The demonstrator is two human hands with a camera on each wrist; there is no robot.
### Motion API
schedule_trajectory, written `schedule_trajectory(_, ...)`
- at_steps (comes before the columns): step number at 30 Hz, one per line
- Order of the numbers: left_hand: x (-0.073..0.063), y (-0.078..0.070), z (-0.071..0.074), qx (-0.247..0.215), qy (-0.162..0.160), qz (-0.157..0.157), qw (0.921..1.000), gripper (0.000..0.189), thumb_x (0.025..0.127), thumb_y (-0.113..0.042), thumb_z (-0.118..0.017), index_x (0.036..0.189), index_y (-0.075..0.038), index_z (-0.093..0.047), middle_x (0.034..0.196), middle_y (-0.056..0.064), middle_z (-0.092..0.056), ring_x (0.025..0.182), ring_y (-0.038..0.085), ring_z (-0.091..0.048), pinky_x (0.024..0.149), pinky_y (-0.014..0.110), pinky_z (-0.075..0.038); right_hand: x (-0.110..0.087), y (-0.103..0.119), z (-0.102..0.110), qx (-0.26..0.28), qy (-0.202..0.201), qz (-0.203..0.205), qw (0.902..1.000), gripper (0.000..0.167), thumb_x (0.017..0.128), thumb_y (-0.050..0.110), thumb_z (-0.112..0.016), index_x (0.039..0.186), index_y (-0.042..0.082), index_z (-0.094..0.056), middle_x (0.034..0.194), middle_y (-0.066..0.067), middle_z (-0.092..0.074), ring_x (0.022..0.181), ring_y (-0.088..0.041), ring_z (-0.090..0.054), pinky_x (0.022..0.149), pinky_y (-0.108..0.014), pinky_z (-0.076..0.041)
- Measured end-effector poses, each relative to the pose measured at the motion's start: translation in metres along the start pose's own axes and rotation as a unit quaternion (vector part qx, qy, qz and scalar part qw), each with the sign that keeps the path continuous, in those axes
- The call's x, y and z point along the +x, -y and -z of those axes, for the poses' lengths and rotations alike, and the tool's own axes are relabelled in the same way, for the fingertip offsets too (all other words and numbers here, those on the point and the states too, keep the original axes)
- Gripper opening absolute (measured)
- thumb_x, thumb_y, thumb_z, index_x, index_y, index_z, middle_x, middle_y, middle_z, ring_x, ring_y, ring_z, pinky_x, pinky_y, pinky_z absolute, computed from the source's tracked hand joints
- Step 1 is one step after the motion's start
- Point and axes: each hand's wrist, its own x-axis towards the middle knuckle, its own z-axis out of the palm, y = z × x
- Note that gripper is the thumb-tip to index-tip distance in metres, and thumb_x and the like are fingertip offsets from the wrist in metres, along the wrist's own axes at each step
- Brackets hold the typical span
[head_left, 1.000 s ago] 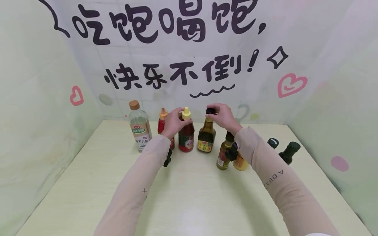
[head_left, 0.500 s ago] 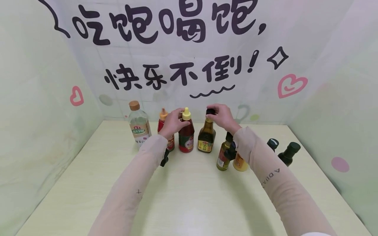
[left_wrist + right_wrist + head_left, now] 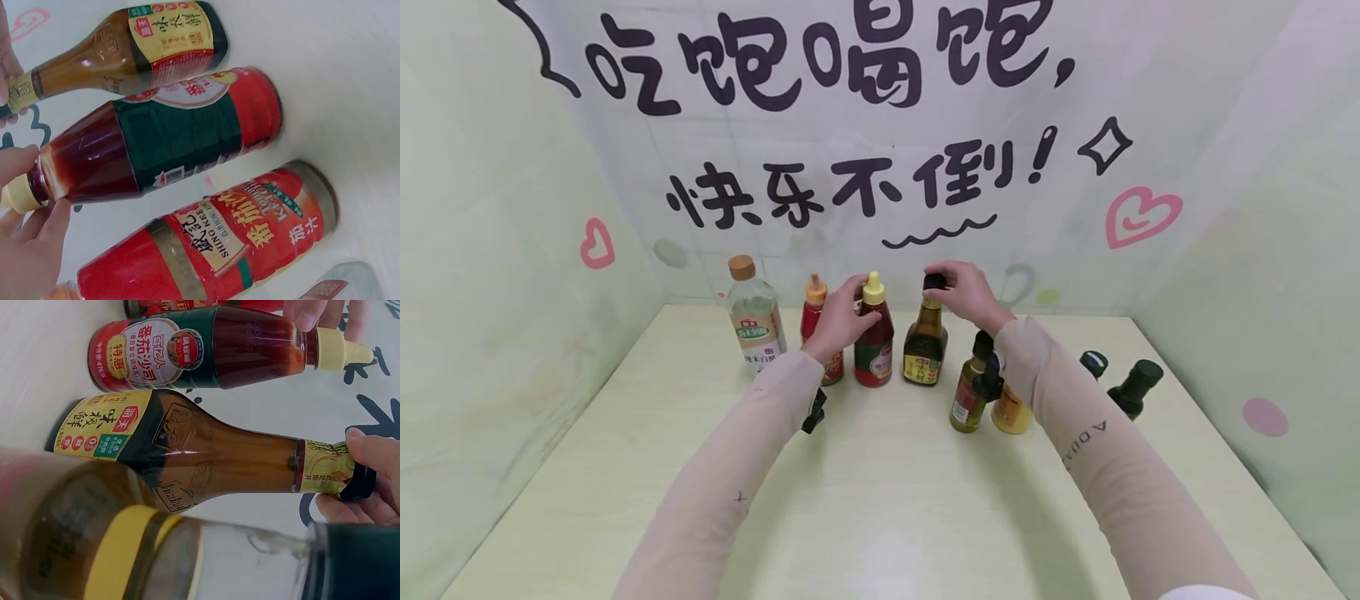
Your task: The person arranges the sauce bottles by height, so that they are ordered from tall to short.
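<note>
My left hand (image 3: pixel 838 321) holds the neck of a ketchup bottle (image 3: pixel 874 354) with a yellow nozzle cap and a dark green label; thumb and fingers lie on either side of the neck in the left wrist view. With my right hand (image 3: pixel 966 292) I grip the black cap and neck of a brown soy sauce bottle (image 3: pixel 925 342) with a yellow label. Both bottles stand upright, side by side with a small gap, near the back wall. Just left of the ketchup bottle is a red tomato sauce bottle (image 3: pixel 250 231), partly behind my left hand in the head view.
A clear vinegar bottle (image 3: pixel 752 321) with a brown cap stands at the left. Under my right forearm are a small yellow-green bottle (image 3: pixel 966 400) and a yellow-labelled container (image 3: pixel 1011 414). Two dark-capped bottles, one a dark green bottle (image 3: pixel 1135 387), stand farther right, partly hidden by the sleeve.
My left thumb has slid slightly down the ketchup bottle's neck, and the left forearm has shifted left. The right hand keeps its hold on the soy sauce bottle, nearly still.
</note>
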Motion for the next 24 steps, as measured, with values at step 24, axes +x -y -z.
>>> schedule_trajectory(24,-0.037,0.003,-0.020,-0.018,-0.091,-0.049,0.9945,0.070,0.077,-0.008,-0.068,0.134,-0.009,-0.028,0.130,0.012,-0.036,0.117,0.027,-0.038,0.090,0.040,-0.041,-0.018,-0.003,0.029,-0.027,0.037,0.013,0.9989,0.049,0.083,0.015,-0.062,0.126,0.000,-0.044,0.128,-0.017,-0.044,0.115,-0.032,-0.043,0.093,-0.040,-0.038)
